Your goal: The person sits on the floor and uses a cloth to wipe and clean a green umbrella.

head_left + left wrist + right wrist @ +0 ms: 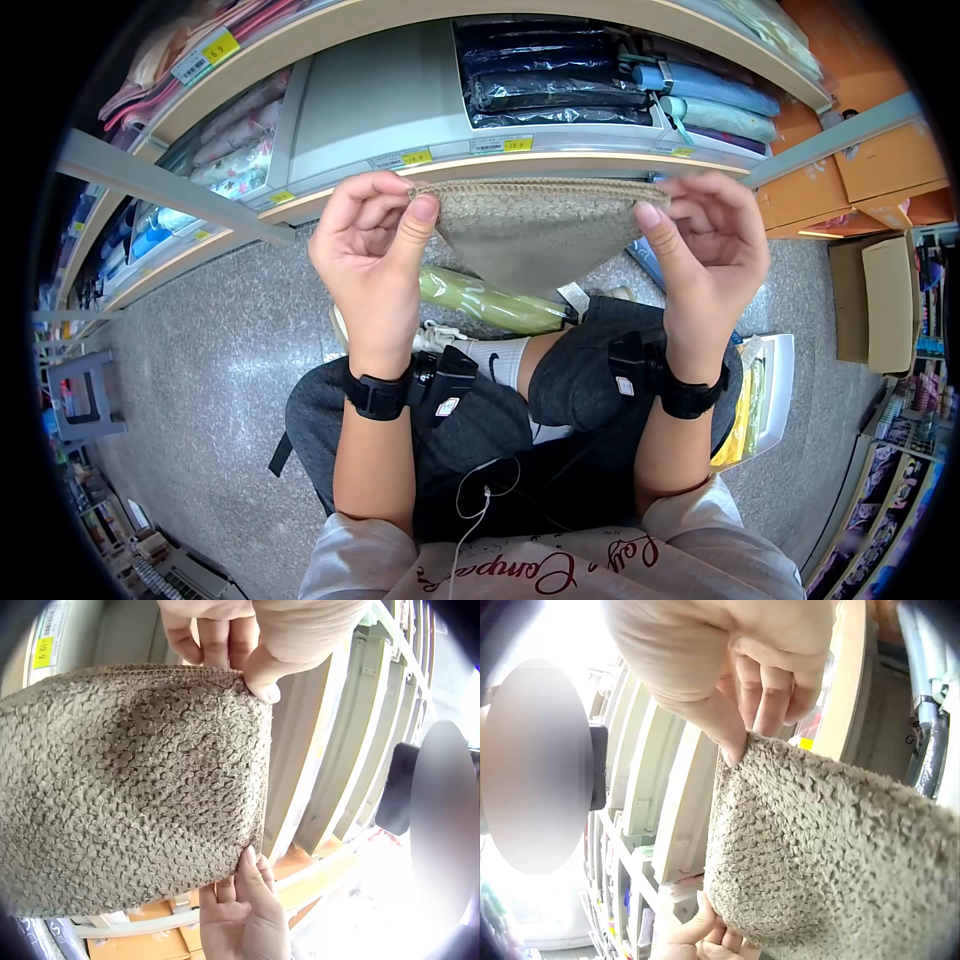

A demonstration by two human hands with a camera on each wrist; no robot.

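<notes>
A brownish-grey textured cloth is stretched between two hands in the head view, its stitched edge running level across the top. The left hand pinches one corner between thumb and fingers; the right hand pinches the opposite corner. In the left wrist view the cloth shows a bumpy weave, with the left hand at its top corner and the right hand at the far one. The right wrist view shows the cloth hanging from the right hand, with the left hand below.
Shelves with dark packaged items and blue rolled ones stand ahead. A green packaged roll lies near the person's feet. An open white box is at the right, beyond it a cardboard box. A grey stool stands left.
</notes>
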